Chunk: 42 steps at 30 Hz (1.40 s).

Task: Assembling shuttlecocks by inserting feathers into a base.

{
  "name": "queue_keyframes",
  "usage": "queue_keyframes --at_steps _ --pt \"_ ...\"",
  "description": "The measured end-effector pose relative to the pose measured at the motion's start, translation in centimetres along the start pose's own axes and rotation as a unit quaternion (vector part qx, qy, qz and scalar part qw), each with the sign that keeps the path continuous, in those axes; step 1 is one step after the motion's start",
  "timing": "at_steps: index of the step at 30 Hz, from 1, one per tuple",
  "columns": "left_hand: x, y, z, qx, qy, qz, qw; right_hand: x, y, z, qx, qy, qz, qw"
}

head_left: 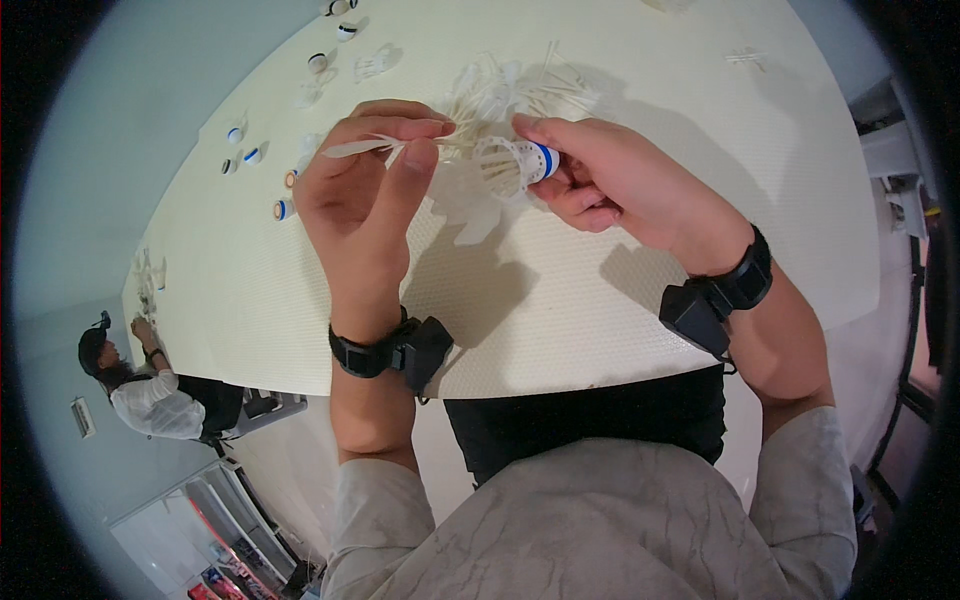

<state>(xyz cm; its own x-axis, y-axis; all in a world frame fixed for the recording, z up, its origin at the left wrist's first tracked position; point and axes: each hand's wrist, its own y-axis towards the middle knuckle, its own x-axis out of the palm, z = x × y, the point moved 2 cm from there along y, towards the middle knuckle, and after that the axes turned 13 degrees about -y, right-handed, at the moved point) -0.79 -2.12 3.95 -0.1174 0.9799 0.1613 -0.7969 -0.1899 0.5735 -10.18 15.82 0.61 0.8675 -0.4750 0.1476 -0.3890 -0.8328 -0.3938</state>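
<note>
Between its thumb and forefinger, my left hand (370,185) pinches a white feather (358,147), its vane pointing left and its quill end toward the right hand. My right hand (615,175) grips a partly built shuttlecock (503,170) by its blue-banded cork base. A white perforated plastic skirt opens to the left from that base, with thin sticks visible inside. The feather's tip and the skirt are close, but whether they touch I cannot tell. Just beyond both hands lies a pile of thin white quills (535,92).
Loose cork bases (252,155) with blue or dark bands are scattered at the left of the cream table (600,310). A white plastic skirt (372,65) lies farther back, and a few quills (745,57) at the far right. Another person (160,395) sits at the table's left end.
</note>
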Motion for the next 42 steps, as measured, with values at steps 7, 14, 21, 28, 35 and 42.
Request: queue_keyframes --at_steps 7,14,21,28,35,42 --pt "0.9 -0.4 0.0 -0.066 0.038 0.079 0.994 -0.3 -0.1 -0.2 0.000 -0.008 0.033 0.999" --pt "1.1 -0.4 0.2 -0.088 0.107 0.115 0.984 0.0 -0.3 -0.6 -0.041 -0.032 0.058 0.997" --pt "1.2 -0.5 -0.2 -0.110 0.106 0.122 0.981 -0.4 0.1 0.2 -0.059 -0.023 0.062 0.996" --pt "1.3 -0.4 0.1 -0.082 0.112 0.125 0.982 -0.1 -0.2 -0.2 -0.023 -0.015 0.056 0.998" --pt "1.5 -0.7 -0.4 -0.086 0.108 0.133 0.981 -0.3 -0.3 -0.1 -0.025 -0.015 0.060 0.998" --pt "1.5 -0.6 -0.3 -0.067 0.105 0.133 0.983 -0.1 -0.3 -0.3 -0.014 -0.023 0.069 0.997"
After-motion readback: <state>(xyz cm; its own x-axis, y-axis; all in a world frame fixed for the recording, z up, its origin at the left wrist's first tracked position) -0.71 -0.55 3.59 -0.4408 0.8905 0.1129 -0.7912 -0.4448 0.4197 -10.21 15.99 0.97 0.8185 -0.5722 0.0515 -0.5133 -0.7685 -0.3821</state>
